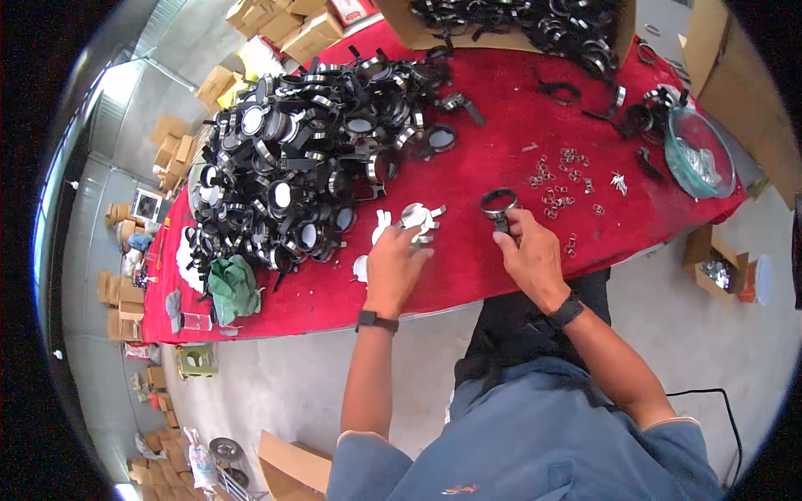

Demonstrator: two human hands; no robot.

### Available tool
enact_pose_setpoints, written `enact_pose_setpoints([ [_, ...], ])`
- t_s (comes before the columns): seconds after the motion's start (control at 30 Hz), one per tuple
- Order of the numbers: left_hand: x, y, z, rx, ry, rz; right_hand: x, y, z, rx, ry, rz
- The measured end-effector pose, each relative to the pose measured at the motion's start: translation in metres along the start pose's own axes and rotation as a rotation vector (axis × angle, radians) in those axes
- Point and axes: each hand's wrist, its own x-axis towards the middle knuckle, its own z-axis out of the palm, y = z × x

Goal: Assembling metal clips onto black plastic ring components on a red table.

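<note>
The right hand (533, 255) grips a black round clamp (494, 212) between thumb and fingers, just above the bench (472, 167) near the middle of its front edge. The left hand (394, 265), fingers partly curled, is at some white pieces (415, 217) near that edge; whether it grips one I cannot tell. A heap of black clamps (313, 150) covers the bench's left part; small metal clips (572, 157) lie scattered toward the right edge, near a teal bowl (683, 165).
</note>
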Motion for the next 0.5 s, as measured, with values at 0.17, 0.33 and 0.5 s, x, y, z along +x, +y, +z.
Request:
enact_pose_setpoints([
  [0.17,0.006,-0.012,0.021,0.030,-0.041,0.077,-0.002,-0.004,-0.004,0.021,-0.032,0.036],
  [0.33,0.024,-0.010,0.015,-0.205,0.215,0.027,0.001,-0.002,-0.013,-0.021,-0.014,0.005],
  [0.5,0.034,0.017,0.011,-0.417,0.369,0.014,0.002,-0.032,-0.022,-0.072,0.112,-0.100],
])
